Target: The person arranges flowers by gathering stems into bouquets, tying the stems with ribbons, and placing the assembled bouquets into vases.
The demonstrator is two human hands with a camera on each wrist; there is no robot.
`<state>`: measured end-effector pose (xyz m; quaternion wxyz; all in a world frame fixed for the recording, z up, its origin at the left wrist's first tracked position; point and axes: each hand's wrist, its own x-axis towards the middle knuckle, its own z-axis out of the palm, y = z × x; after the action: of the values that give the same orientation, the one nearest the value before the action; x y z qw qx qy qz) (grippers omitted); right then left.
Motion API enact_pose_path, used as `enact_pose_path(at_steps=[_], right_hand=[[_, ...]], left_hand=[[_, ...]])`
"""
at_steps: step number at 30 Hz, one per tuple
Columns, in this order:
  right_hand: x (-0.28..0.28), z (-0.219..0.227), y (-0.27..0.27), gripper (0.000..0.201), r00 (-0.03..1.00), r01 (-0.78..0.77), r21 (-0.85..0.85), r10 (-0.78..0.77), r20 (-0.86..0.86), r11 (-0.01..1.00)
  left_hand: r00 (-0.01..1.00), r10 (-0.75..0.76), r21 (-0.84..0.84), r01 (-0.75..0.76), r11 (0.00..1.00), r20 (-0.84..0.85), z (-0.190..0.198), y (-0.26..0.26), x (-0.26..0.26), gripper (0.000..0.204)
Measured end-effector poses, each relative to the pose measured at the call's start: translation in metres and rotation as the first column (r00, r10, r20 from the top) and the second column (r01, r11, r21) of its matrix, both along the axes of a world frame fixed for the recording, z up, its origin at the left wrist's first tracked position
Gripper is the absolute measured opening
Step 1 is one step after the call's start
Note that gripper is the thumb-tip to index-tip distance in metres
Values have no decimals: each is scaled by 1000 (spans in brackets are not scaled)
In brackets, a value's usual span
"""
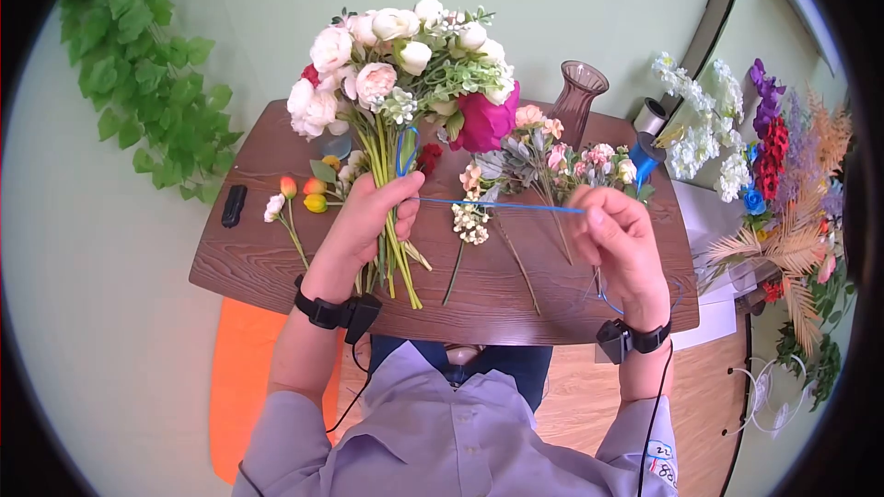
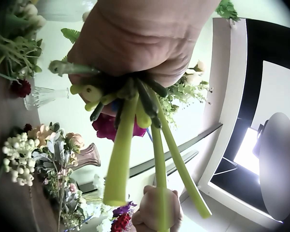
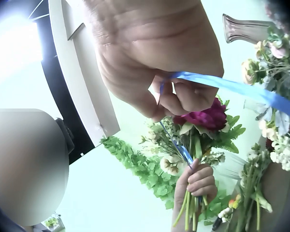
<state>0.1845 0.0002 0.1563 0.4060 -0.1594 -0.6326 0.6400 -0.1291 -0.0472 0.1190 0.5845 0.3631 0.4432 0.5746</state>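
Observation:
A bouquet (image 1: 374, 85) of pale pink and white blooms, with greenery and one magenta flower, stands upright above the table. My left hand (image 1: 379, 212) grips its green stems (image 2: 122, 159), whose cut ends point down past the fist. A narrow blue ribbon (image 1: 502, 204) runs taut from the left hand across to my right hand (image 1: 624, 237), which pinches it between thumb and fingers. Above the left thumb, a loop of the ribbon stands against the stems. In the right wrist view, a broad length of ribbon (image 3: 232, 86) trails away from the right hand.
On the brown table (image 1: 267, 253) lie loose flower stems, tulips (image 1: 315, 195) and a small black object (image 1: 234, 206). A brownish glass vase (image 1: 576, 101) and a blue ribbon spool (image 1: 649, 158) stand at the back right. More artificial flowers (image 1: 772, 156) crowd the right side.

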Motion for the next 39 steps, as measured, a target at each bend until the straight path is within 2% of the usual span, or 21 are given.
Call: enact_pose_path(at_steps=[1,3,5,7,9,10,12,13,15,17,19,21,24,25,27,29,31,33,35,37,39], right_hand=[[0,5,-2,22,1000,2,3,-2,1,1000],[-2,15,-4,23,987,133,-38,-136,-87,990],[1,14,3,22,979,151,-38,-154,-135,988],[1,13,6,22,963,82,-102,-105,-248,991],[-1,2,12,22,953,141,-148,-175,-248,979],[0,-7,17,21,933,103,-184,-159,-322,977],[-4,-16,19,18,881,66,-291,-193,-432,955],[-7,-20,20,18,880,72,-290,-197,-433,954],[-12,-33,27,17,861,39,-392,-230,-453,919],[-15,-45,35,15,850,4,-387,-207,-485,922],[-17,-53,42,13,839,-54,-462,-211,-502,885],[-21,-51,43,13,821,-111,-444,-169,-545,889],[-22,-29,28,18,813,-29,-265,-131,-567,964],[-24,-17,21,18,816,-32,-264,-127,-564,964],[-30,6,4,20,862,5,-116,-64,-503,993],[-39,25,-3,21,888,74,-51,-89,-452,996],[-43,39,2,22,906,219,2,-203,-372,976],[-34,41,16,21,899,271,-33,-265,-349,962],[-20,29,38,20,909,-36,-179,-42,-416,983],[-20,14,42,19,901,4,-230,-103,-421,973],[-18,-2,52,19,836,-101,-422,-153,-527,901]], left_hand=[[1000,-2,3,2,1000,1,0,0,0,15],[999,-45,-11,45,999,-10,0,-1,0,18],[998,-61,-13,61,998,-1,1,-3,5,18],[997,-79,-11,79,997,9,6,-5,9,18],[988,-133,7,132,991,79,9,-7,10,22],[987,-136,10,136,991,81,8,-8,10,22],[910,-256,100,236,967,325,4,-8,8,21],[909,-261,100,242,965,325,2,-8,7,21],[826,-364,160,327,931,431,-1,-7,6,24],[814,-384,162,349,923,436,-2,-9,5,25],[803,-396,164,362,918,446,-3,-10,4,26],[830,-354,123,335,934,431,-5,-11,5,24],[901,-263,72,254,965,346,-7,-11,5,22],[901,-259,74,249,966,349,-6,-10,6,22],[952,-146,-15,155,988,270,-4,-11,10,21],[962,-156,-15,163,986,222,-10,-9,9,20],[970,-171,-7,175,985,174,-11,-8,8,19],[975,-193,13,193,981,110,-8,-11,8,21],[967,-222,34,219,975,129,-1,-15,9,21],[957,-246,53,240,969,151,2,-18,10,21],[917,-325,94,312,945,231,3,-20,10,21]])
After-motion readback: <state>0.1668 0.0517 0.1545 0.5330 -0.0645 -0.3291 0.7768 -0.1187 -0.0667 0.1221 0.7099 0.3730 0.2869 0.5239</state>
